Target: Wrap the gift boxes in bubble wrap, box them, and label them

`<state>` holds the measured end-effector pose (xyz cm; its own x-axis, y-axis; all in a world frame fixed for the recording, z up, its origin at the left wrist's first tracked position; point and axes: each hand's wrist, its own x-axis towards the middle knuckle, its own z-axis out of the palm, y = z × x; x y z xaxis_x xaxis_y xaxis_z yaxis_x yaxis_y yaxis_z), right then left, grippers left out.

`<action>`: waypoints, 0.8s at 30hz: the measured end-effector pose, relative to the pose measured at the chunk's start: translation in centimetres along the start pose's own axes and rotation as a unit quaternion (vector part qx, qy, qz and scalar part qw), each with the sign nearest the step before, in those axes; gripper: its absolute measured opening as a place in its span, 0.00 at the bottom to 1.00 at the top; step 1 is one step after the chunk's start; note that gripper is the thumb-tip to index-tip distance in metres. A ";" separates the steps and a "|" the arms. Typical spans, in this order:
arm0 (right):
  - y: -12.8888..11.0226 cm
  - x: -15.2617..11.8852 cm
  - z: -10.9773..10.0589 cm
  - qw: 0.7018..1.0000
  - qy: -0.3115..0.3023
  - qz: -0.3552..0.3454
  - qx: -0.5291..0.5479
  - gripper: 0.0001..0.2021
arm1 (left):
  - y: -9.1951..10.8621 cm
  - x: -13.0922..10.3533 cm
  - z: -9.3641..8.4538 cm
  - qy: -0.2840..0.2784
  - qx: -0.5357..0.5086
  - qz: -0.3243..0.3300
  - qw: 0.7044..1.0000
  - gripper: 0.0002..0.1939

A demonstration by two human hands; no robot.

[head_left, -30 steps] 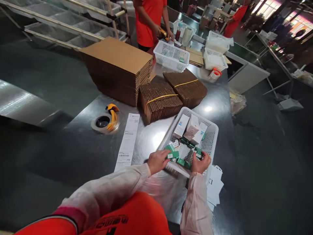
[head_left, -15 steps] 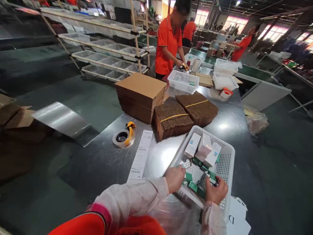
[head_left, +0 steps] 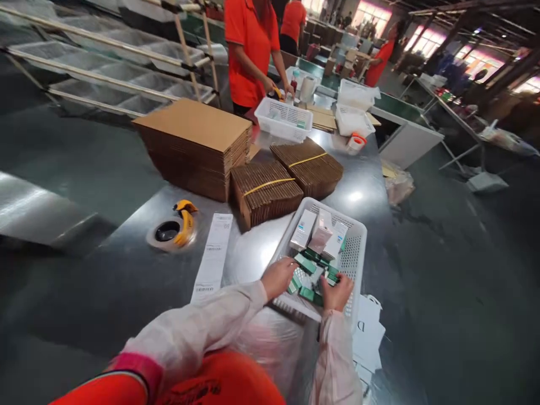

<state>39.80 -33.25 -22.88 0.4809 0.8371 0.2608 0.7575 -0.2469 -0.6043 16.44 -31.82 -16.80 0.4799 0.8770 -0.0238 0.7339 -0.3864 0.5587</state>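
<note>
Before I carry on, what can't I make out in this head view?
- Print on the label strip, head view: too small and blurred.
- Its near end, head view: hidden by the left sleeve.
- Lower part of the green box at the right hand, head view: covered by that hand.
- Nearest co-worker's head, head view: cut off by the top edge.

Left grip [head_left: 278, 278] — apparently on a green box [head_left: 306, 264]

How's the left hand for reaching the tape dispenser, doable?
Likely yes: only the basket's low rim and a flat label strip separate left hand and tape dispenser, though the held green box may need releasing first.
</note>
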 end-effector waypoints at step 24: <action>-6.3 7.4 -2.5 0.878 -0.022 0.172 0.446 0.26 | -1.0 -5.0 -3.6 0.140 -0.405 -0.117 0.896 0.34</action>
<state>39.72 -26.69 -15.29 0.5812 0.8107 -0.0697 -0.0864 -0.0236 -0.9960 11.61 -34.76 -14.26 0.1368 0.9879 -0.0727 0.1551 0.0511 0.9866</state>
